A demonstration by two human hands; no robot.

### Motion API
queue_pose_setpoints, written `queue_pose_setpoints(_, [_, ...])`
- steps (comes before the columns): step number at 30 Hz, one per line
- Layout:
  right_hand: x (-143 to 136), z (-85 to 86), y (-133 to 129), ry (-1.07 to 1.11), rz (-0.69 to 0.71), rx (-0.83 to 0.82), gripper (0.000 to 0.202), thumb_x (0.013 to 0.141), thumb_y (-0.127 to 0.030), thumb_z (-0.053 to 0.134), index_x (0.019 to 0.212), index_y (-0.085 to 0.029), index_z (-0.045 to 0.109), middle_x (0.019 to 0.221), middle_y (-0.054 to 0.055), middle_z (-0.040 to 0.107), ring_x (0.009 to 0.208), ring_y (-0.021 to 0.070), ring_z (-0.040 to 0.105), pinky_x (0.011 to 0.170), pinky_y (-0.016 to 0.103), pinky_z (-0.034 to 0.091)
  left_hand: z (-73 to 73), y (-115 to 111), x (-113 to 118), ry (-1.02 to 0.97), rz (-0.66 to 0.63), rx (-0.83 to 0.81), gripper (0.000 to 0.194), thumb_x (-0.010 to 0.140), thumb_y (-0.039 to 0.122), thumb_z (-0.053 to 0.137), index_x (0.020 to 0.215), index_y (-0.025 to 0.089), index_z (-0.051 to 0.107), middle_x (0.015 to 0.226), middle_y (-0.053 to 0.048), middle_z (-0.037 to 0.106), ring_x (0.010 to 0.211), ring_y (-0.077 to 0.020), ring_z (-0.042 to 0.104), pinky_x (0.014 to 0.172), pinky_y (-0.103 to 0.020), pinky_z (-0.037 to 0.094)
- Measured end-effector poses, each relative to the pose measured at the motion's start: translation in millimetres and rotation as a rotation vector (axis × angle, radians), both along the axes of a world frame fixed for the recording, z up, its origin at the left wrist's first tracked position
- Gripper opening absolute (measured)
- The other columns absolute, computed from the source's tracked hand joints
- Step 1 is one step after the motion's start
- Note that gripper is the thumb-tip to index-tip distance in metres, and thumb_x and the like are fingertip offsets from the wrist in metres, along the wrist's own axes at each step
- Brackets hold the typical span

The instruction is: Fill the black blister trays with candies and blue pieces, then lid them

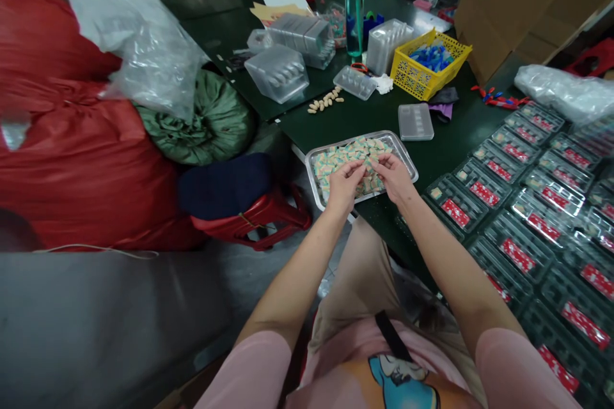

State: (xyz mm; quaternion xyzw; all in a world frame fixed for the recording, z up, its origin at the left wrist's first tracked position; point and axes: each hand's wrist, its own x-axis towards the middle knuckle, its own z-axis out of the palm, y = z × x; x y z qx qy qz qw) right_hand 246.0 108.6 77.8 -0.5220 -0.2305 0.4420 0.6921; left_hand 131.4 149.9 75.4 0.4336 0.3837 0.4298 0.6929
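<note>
A shallow metal tray on the dark green table edge holds many small flat cream and teal pieces. My left hand is over the front of the tray, its thumb and fingertips pinched together. Close beside it, my right hand has its fingers pinched too, the two sets of fingertips nearly meeting above the pieces. Anything between the fingertips is too small to tell from the pieces behind.
Rows of clear blister trays with red inserts cover the table's right side. Behind the metal tray are peanuts, a clear lid, plastic containers, a yellow basket and a bottle. A red stool stands left.
</note>
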Motion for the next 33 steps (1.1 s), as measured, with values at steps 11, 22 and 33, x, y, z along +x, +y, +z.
queue_pose_setpoints(11, [3,-5.0,-2,-0.009,-0.074,-0.014,0.045,0.055,-0.045,0.084,0.081,-0.022,0.054,0.069,-0.006,0.054,0.06,0.0077,0.048,0.05,0.021,0.032,2.5,-1,-6,-0.018,-0.001,-0.052,0.036,0.057,0.032,0.086,0.084,0.018,0.068,0.074,0.0,0.067,0.069,-0.0121,0.064,0.063,-0.023,0.047])
queue_pose_setpoints(22, [-5,0.3,-10,-0.041,0.065,-0.015,0.045,0.056,-0.05,0.084,0.078,-0.019,0.06,0.065,-0.005,0.056,0.061,0.0083,0.05,0.056,0.021,0.039,1.1,-7,-6,-0.117,-0.042,-0.201,0.028,0.06,0.02,0.084,0.08,0.016,0.065,0.072,0.001,0.066,0.067,-0.0104,0.065,0.063,-0.021,0.05])
queue_pose_setpoints(33, [18,3.2,-14,-0.413,0.175,-0.036,0.029,0.074,-0.045,0.07,0.085,-0.019,0.069,0.075,-0.001,0.064,0.071,0.0132,0.057,0.069,0.026,0.046,-1.0,-2,-14,-0.246,-0.057,-0.317,0.028,0.063,0.013,0.082,0.082,0.016,0.062,0.07,0.002,0.065,0.064,-0.0082,0.065,0.059,-0.017,0.049])
